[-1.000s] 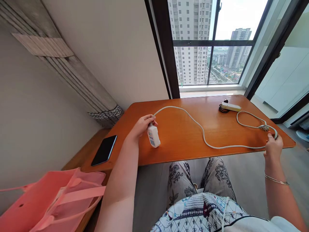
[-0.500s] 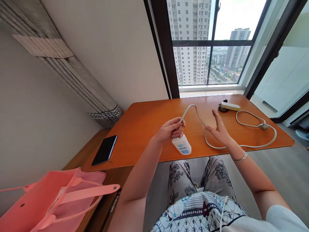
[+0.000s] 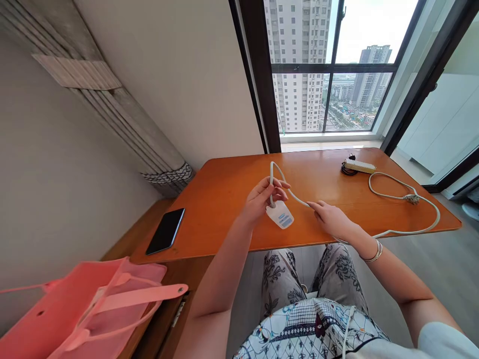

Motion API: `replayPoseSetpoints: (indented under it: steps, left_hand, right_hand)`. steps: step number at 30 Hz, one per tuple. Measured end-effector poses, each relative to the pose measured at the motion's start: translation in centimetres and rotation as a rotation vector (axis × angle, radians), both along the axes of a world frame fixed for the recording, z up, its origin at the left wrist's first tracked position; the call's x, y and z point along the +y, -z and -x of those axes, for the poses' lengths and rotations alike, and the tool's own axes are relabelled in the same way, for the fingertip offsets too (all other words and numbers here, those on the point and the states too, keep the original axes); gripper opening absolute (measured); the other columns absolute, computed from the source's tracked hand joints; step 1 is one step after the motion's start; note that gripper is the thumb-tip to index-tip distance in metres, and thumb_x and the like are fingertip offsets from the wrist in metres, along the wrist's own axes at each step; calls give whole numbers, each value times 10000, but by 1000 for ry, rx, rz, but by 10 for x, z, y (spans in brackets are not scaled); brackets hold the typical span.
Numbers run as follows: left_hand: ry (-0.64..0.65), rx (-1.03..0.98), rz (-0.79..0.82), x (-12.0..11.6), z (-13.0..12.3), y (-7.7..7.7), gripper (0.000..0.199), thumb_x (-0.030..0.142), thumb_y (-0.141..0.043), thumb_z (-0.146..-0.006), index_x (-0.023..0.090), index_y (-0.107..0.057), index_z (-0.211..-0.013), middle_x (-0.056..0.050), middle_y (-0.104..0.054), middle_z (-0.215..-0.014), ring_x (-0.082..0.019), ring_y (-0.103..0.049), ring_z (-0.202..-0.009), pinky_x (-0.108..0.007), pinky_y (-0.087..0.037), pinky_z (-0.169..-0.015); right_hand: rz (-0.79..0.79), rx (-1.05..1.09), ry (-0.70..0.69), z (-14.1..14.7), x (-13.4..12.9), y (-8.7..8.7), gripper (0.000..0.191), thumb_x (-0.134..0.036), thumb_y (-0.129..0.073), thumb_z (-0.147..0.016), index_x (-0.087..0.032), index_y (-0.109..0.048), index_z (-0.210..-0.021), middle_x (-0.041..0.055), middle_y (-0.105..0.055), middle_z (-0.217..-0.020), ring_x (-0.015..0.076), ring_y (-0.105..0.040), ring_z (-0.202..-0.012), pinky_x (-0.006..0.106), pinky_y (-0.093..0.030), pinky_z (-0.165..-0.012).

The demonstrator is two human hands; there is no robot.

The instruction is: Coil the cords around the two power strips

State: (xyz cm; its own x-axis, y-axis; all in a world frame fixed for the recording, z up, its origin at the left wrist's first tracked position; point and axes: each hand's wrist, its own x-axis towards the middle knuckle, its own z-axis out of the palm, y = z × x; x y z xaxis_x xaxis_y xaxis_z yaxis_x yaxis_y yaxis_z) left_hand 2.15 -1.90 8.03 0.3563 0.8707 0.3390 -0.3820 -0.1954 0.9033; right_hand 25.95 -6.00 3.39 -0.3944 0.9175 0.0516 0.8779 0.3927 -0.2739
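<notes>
My left hand (image 3: 266,198) pinches a white power cord (image 3: 293,193) just above a white block with a blue-printed label (image 3: 280,215), which looks like a power strip seen from one end. The block hangs tilted above the table's front part. A loop of the cord rises over my left fingers and runs down to my right hand (image 3: 331,219), whose fingers are closed round it. From there the cord passes beneath my right wrist, along the front edge, and curls back to a plug (image 3: 412,198) lying on the right side of the table.
A second, pale power strip (image 3: 359,165) with a black cord (image 3: 349,170) lies at the table's back right. On the left are a black phone (image 3: 165,231) and a pink bag (image 3: 93,309). The wooden table (image 3: 228,199) stands before a window.
My right hand has gone from spread fingers to closed on the cord, moving slightly left and down. The cord's loop has shifted left, and the block has turned a little.
</notes>
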Motion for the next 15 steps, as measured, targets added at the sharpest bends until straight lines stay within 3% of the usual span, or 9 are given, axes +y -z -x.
replayPoseSetpoints:
  steps: [3, 6, 9, 12, 15]
  left_hand:
    - [-43, 138, -80, 1, -9, 5, 371, 531, -711, -837, 172, -683, -926, -133, -732, -1161, -224, -713, -1020, -336, -558, -882]
    - [-57, 240, -135, 1, -14, 9, 409, 548, -665, -868, 166, -710, -1011, -154, -717, -1219, -274, -640, -1208, -404, -485, -1040]
    - [14, 286, -128, -1, -18, 12, 441, 560, -653, -872, 160, -711, -1051, -151, -726, -1197, -279, -663, -1165, -412, -487, -1030]
    - [156, 281, -47, -5, -23, 14, 448, 564, -661, -865, 161, -689, -1060, -137, -755, -1083, -251, -721, -1003, -353, -547, -864]
    - [224, 244, 39, -9, -30, 16, 446, 560, -692, -843, 166, -671, -1050, -99, -766, -918, -204, -733, -835, -268, -530, -697]
  right_hand:
    - [-76, -188, -112, 6, -19, -23, 501, -165, -379, -1000, -198, -444, -1496, 122, -635, -1142, 193, -673, -800, 285, -454, -639]
    - [-177, -280, -200, 4, -31, -36, 492, -142, -406, -989, -185, -471, -1474, 118, -627, -1116, 165, -641, -721, 273, -409, -568]
    - [-315, -208, -317, -4, -35, -43, 426, -150, -390, -1003, -170, -541, -1401, 101, -627, -1054, 144, -610, -693, 263, -415, -575]
    - [-467, -2, -397, -11, -35, -48, 383, -184, -347, -1031, -169, -587, -1328, 85, -615, -994, 131, -591, -709, 249, -450, -617]
    - [-534, 244, -433, -12, -34, -56, 384, -194, -336, -1035, -192, -573, -1337, 77, -598, -980, 135, -603, -764, 248, -494, -671]
